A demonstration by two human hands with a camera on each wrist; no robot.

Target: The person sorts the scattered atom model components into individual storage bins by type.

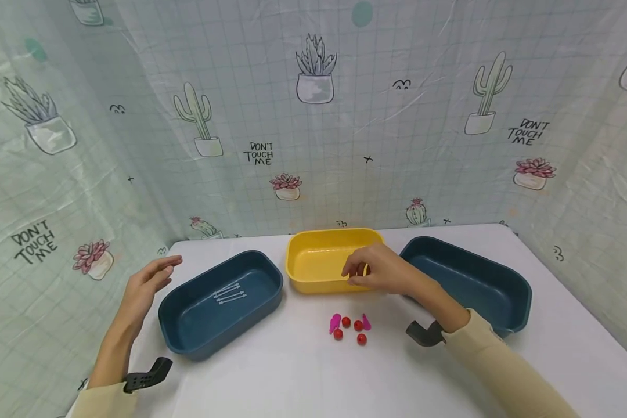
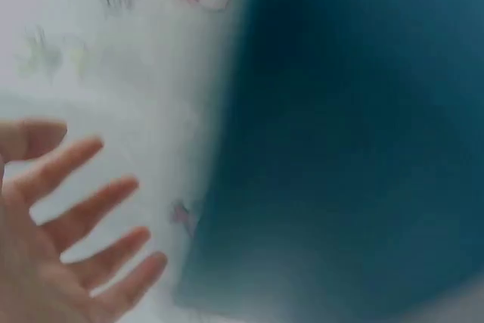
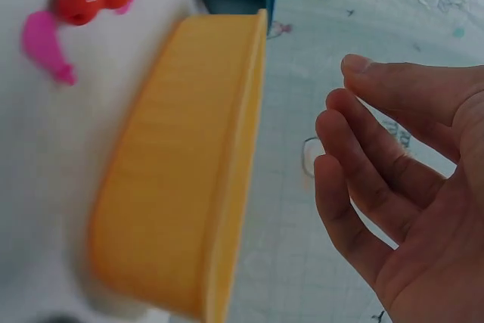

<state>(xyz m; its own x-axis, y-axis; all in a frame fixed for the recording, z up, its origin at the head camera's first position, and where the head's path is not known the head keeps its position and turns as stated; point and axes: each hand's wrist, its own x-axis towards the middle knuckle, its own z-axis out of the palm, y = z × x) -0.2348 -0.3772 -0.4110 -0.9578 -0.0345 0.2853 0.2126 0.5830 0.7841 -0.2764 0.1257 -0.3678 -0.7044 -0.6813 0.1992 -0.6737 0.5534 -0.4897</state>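
The right hand (image 1: 378,268) is held over the near right part of the yellow tray (image 1: 313,287), its fingers bent and a narrow gap left between thumb and fingertips; nothing is seen pinched there. In the right wrist view, the hand is shown apart from the tray's outer wall. The left hand (image 1: 141,290) is raised just beside the left end of the left blue tray (image 1: 204,319); in the left wrist view its fingers are spread wide, nothing is gripped, and much of the frame is filled by blurred blue plastic.

Four red balls (image 1: 362,339) and two magenta pieces (image 1: 335,323) are gathered loosely on the white table (image 1: 271,371) in front of the yellow tray, one magenta piece being set at each side of the cluster. In the left blue tray, several slender pale sticks (image 1: 242,294) are laid near one another on the floor. The right blue tray (image 1: 475,284) is placed at an angle to the right of the yellow one and is partly hidden by the right forearm. Beige sleeves (image 1: 501,360) are worn, and the table is backed by a pale cloth (image 1: 366,128) printed with potted cacti and lettering
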